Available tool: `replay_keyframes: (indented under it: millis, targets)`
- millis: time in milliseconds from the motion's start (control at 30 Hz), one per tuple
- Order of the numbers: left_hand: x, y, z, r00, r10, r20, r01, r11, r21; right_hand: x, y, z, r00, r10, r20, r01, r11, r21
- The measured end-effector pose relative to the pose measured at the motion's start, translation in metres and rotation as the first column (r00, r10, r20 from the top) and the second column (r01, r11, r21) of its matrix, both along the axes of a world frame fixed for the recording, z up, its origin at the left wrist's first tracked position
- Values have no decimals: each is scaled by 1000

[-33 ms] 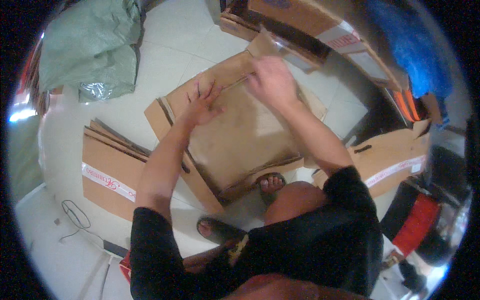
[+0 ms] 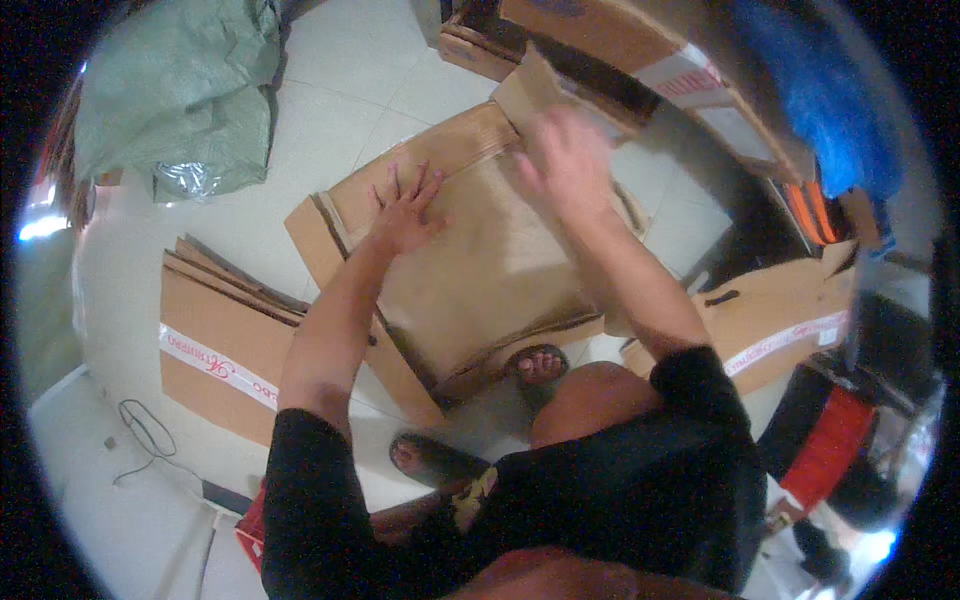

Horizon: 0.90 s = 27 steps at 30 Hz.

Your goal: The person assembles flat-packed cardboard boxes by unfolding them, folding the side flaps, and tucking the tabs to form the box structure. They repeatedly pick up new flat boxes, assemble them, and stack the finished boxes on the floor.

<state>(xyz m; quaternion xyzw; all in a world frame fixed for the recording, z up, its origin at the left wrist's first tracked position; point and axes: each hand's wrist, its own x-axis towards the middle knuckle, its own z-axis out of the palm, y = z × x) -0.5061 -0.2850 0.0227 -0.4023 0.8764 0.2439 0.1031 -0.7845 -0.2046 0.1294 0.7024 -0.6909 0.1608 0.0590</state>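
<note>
Cardboard box: opened out on the tiled floor [image 2: 335, 110] in the middle of the scene, its broad inner panel [image 2: 480, 265] facing up, just beyond the person's sandalled right foot [image 2: 541, 366].
Left hand [image 2: 405, 220]: fingers well spread, laid over the fold of the far flap [image 2: 465, 140]; it appears to press down and has hold of nothing.
Right hand [image 2: 570, 160]: blurred, at the far right corner beside a raised corner flap [image 2: 528, 88]; one cannot tell how far its fingers are open or whether they grip any cardboard.
Folding: best done, it seems, with the left palm steady near the crease while the right hand works along it in even strokes, keeping the corner square so the cardboard does not buckle or tear.
Surroundings: taped cardboard [image 2: 190, 305] stands to the left, a green sack [image 2: 175, 100] far left.
</note>
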Motion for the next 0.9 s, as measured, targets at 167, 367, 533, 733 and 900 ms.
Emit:
replay_keyframes:
  millis: [167, 367, 533, 733, 900]
  targets:
    - [-11, 9, -20, 993, 75, 91, -71, 997, -41, -74, 41, -5, 944, -323, 62, 322, 946, 35]
    - [-9, 5, -15, 995, 88, 45, -85, 994, -73, -62, 42, 45, 802, -322, 503, 8, 847, 531]
    - [-10, -11, -42, 989, 34, 146, -44, 997, 64, 51, 27, -17, 983, 120, 138, -180, 775, 606]
    - [-8, -26, -58, 583, 758, -293, -357, 563, 745, 92, 27, -82, 959, 196, 206, -275, 821, 500]
    - [-38, -24, -61, 595, 754, -279, -435, 594, 677, 37, 65, -16, 739, 90, 668, -446, 808, 385]
